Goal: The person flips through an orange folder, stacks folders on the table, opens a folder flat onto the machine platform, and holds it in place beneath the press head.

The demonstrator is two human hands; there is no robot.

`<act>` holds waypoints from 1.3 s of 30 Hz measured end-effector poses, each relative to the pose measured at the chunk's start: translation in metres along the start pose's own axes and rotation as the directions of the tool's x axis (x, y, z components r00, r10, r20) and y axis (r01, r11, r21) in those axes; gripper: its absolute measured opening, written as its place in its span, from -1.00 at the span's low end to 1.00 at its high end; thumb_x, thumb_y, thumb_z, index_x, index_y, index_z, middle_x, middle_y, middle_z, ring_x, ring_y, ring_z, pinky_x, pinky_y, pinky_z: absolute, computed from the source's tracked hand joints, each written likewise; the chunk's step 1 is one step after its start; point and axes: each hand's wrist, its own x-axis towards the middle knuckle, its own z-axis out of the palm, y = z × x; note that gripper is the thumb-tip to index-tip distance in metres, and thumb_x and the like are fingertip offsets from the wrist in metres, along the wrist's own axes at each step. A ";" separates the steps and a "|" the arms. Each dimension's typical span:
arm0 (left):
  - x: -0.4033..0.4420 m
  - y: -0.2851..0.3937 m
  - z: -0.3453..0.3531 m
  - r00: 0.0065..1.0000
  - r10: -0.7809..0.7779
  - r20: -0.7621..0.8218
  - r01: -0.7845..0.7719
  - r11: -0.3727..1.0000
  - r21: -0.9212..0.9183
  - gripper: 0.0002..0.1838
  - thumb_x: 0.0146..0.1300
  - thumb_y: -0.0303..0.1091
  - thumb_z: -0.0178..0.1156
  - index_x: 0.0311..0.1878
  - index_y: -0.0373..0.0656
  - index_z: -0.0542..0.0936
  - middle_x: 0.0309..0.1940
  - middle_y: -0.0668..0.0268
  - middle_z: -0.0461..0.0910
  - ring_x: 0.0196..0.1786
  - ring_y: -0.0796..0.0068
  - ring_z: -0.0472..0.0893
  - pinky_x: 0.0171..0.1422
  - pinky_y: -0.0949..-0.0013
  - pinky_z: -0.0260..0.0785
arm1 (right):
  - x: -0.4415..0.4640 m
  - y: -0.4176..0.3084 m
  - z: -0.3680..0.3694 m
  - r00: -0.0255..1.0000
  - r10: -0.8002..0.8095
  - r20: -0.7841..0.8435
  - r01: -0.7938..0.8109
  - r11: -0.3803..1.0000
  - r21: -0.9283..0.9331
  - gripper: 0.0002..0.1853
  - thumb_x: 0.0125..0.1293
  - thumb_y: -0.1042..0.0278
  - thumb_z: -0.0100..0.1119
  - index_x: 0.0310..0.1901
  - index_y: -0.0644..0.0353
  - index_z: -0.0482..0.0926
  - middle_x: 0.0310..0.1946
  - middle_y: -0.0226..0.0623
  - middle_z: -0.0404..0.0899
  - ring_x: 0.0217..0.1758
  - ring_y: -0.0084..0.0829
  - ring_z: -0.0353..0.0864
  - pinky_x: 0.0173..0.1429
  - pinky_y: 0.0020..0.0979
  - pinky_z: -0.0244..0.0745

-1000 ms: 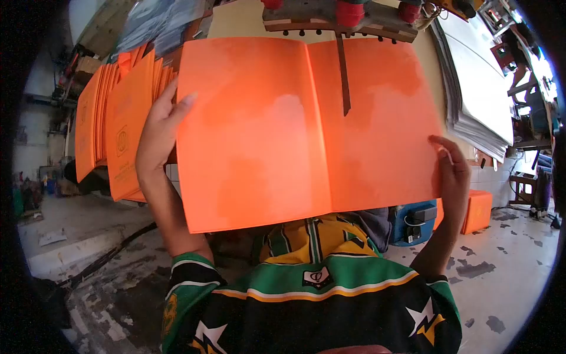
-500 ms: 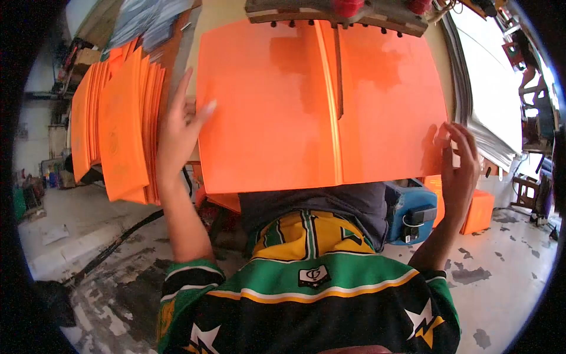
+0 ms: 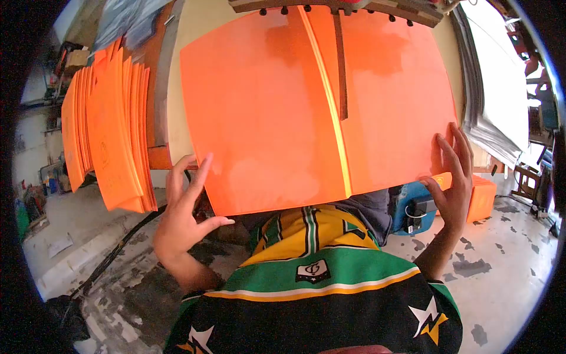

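So the big orange folder (image 3: pixel 259 118) is spread open on the tabletop (image 3: pixel 177 100), crease just left of a dark strip (image 3: pixel 342 65) that pokes over it. Left hand (image 3: pixel 183 218) is at the near left corner, fingers and thumb splayed wide. Right hand (image 3: pixel 454 183) is wide too, fingertips at the right edge. Down below there's a blue box (image 3: pixel 402 203), can't tell what's in it.
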 end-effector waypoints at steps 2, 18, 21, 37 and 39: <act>-0.004 0.009 0.007 1.000 -0.011 -0.024 0.012 0.998 0.058 0.40 -0.23 -0.06 0.75 0.75 -0.01 0.20 0.63 0.03 0.18 0.66 -0.09 0.24 0.75 -0.05 0.09 | 0.000 0.001 0.000 1.000 -0.004 -0.001 0.004 1.000 -0.019 -0.10 0.08 -0.17 0.58 0.48 0.00 0.60 0.64 -0.10 0.34 0.73 0.02 0.22 0.72 0.08 0.20; 0.056 -0.022 0.033 0.897 0.122 -0.424 -0.152 0.988 -0.037 0.03 0.19 -0.15 0.55 0.70 -0.07 0.29 0.69 0.07 0.27 0.72 -0.03 0.23 0.75 -0.14 0.04 | 0.028 -0.009 0.014 0.995 0.005 -0.100 -0.016 0.995 -0.101 -0.27 0.18 0.18 0.58 0.41 0.11 0.64 0.58 -0.10 0.44 0.67 -0.03 0.35 0.71 -0.01 0.27; 0.069 -0.034 0.030 0.894 0.076 -0.441 -0.089 0.996 -0.009 -0.07 0.29 -0.31 0.48 0.69 -0.17 0.28 0.67 0.04 0.30 0.73 0.04 0.24 0.79 0.04 0.06 | 0.040 -0.011 0.023 0.993 -0.059 -0.104 0.044 0.989 -0.144 -0.35 0.23 0.29 0.55 0.39 0.13 0.66 0.52 -0.07 0.52 0.63 -0.02 0.41 0.68 -0.04 0.31; 0.099 -0.050 0.034 0.811 0.103 -0.576 -0.082 0.995 0.063 -0.40 0.43 -0.22 0.36 0.52 -0.04 0.57 0.61 0.22 0.45 0.66 0.10 0.37 0.77 -0.14 0.01 | 0.066 -0.016 0.032 0.986 -0.012 -0.166 0.015 1.000 0.012 -0.45 0.31 0.37 0.49 0.34 0.22 0.67 0.46 -0.08 0.59 0.60 -0.05 0.48 0.64 -0.08 0.37; 0.101 -0.051 0.033 0.812 0.110 -0.573 -0.085 0.994 0.071 -0.40 0.43 -0.21 0.37 0.52 -0.04 0.57 0.60 0.22 0.46 0.66 0.10 0.37 0.77 -0.14 0.01 | 0.066 -0.012 0.031 0.988 0.013 -0.157 -0.014 1.000 -0.010 -0.45 0.32 0.37 0.48 0.35 0.22 0.66 0.46 -0.08 0.59 0.61 -0.05 0.46 0.64 -0.08 0.37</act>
